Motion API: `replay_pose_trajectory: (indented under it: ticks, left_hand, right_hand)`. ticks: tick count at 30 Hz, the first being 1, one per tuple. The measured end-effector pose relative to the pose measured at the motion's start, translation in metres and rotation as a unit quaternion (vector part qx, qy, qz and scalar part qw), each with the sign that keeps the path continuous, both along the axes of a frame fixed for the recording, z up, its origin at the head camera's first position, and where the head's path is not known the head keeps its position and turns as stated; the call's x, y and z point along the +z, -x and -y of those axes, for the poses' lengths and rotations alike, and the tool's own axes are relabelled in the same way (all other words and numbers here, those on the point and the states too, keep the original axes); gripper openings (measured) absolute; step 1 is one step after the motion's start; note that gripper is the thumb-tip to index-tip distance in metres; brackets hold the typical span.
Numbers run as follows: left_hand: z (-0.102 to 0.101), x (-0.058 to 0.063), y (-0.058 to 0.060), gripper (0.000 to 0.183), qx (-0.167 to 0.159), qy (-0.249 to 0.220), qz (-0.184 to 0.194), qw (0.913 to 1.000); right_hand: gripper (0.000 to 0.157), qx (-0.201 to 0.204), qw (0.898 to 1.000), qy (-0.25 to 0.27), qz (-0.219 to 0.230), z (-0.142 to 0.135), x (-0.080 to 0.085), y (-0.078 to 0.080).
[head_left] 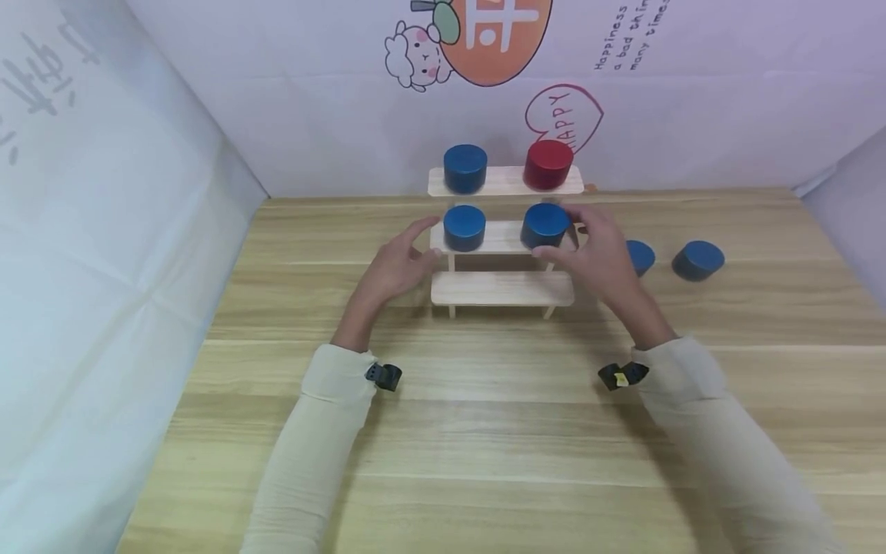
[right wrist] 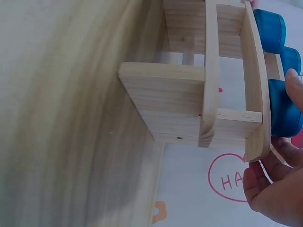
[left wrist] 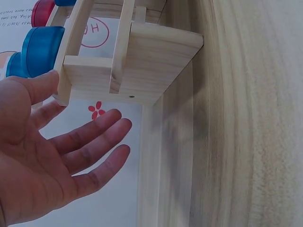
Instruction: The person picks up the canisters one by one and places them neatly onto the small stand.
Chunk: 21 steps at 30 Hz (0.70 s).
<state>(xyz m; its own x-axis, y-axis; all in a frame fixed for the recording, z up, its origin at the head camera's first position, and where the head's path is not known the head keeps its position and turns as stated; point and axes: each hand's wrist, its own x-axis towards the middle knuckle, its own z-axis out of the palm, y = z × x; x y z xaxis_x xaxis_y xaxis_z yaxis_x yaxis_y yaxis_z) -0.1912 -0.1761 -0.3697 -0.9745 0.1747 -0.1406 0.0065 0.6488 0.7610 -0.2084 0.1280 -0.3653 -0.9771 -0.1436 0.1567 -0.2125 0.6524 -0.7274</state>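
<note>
A three-tier wooden stand [head_left: 502, 289] is between both hands. On its middle tier, my right hand [head_left: 601, 250] grips a blue cylinder [head_left: 545, 225] at the right end, thumb in front and a finger behind. In the right wrist view, the thumb lies against this blue cylinder [right wrist: 284, 111]. My left hand [head_left: 398, 265] is at the left end of the same tier, fingers spread, with thumb and index fingertip at the board's end. Next to it sits another blue cylinder [head_left: 464, 228]. Upon the top tier stand a blue cylinder [head_left: 465, 169] and a red cylinder [head_left: 548, 165].
Two more blue cylinders lie on the wooden table [head_left: 484, 431] right of the stand: one [head_left: 641, 258] partly behind my right hand, the other [head_left: 698, 260] farther right. Behind the stand rises a white printed cloth [head_left: 311, 115], with another cloth [head_left: 90, 269] along the left.
</note>
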Motion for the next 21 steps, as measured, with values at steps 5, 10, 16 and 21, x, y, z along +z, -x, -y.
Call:
replay_pose_trajectory:
  ticks: [5,10,16,21]
  left_hand:
    - [-0.001,-0.001,-0.001,0.059,-0.004,0.0,-0.016,0.9999]
    - [-0.002,-0.001,-0.004,0.06,0.006,-0.017,-0.032,0.9993]
    - [-0.004,0.005,-0.007,0.059,0.014,-0.023,-0.051,0.9983]
    - [-0.005,0.005,-0.006,0.058,0.006,-0.022,-0.065,0.9976]
  right_hand:
    - [0.075,0.001,1.0,0.014,-0.026,-0.011,-0.008,-0.004]
    - [0.072,0.008,0.999,0.035,-0.036,-0.023,-0.012,-0.014]
    - [0.069,0.007,0.998,0.035,-0.044,-0.039,-0.015,-0.03]
    - [0.07,0.007,0.999,0.021,-0.029,-0.053,-0.016,-0.04]
